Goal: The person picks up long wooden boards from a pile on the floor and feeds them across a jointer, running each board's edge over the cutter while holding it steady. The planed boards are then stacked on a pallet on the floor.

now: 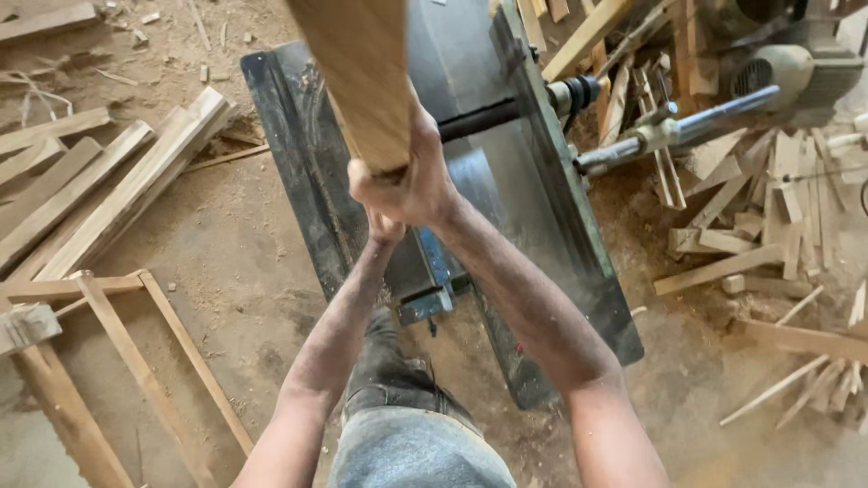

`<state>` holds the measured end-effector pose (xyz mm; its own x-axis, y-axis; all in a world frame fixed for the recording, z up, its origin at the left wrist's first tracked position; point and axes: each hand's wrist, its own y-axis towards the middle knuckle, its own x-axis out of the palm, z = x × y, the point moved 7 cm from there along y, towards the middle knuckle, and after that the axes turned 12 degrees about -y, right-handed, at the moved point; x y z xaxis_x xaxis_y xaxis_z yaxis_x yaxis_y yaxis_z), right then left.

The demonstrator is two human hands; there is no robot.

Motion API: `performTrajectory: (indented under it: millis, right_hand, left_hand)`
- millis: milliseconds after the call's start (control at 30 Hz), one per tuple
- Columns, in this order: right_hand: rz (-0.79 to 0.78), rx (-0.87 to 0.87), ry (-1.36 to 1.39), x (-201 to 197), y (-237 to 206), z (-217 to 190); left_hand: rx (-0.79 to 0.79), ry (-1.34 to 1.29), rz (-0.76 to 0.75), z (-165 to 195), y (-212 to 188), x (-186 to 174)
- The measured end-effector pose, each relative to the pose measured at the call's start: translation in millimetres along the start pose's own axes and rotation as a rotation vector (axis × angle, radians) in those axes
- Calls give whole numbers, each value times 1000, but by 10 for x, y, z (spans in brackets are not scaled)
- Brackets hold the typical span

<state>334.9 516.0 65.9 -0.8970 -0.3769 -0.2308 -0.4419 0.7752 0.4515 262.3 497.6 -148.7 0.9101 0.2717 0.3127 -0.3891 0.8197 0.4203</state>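
The long dark steel planing machine runs down the middle of the sawdust-covered floor, and everything else sits around it. Its flat grey bed holds nothing but a film of dust, and a black cylinder crosses it near the middle. A small blue metal plate is fixed on its near edge, just below the hands; any marking on it is too small to tell.

To the left of the machine lies a stack of long pale wooden planks, angled toward the top of the view. Nearer the person on that same side, a bare rectangular wooden frame lies flat on the floor. To the right of the machine, a loose heap of short wooden offcuts spreads across the ground, with a grey metal pipe reaching out from the machine over it.

Above the machine's near end, the thick light-brown wooden board stands raised and steeply tilted, its lower end close to the camera. The right hand wraps that lower end, fingers curled tightly round it, the forearm stretched forward. The left hand sits just beneath the right, mostly hidden by it, arm extended; I cannot tell how its fingers lie.
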Motion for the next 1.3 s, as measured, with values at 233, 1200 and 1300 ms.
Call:
performTrajectory:
  millis: [233, 1200, 1300]
  right_hand:
    - [135, -151, -10, -132, -33, -61]
    - [210, -267, -30, -69, 825, 277]
    - [223, -255, -10, -78, 892, 321]
  left_hand:
    - [33, 109, -81, -39, 22, 49]
    - [124, 32, 17, -21, 911, -158]
    - [99, 71, 24, -85, 957, -166]
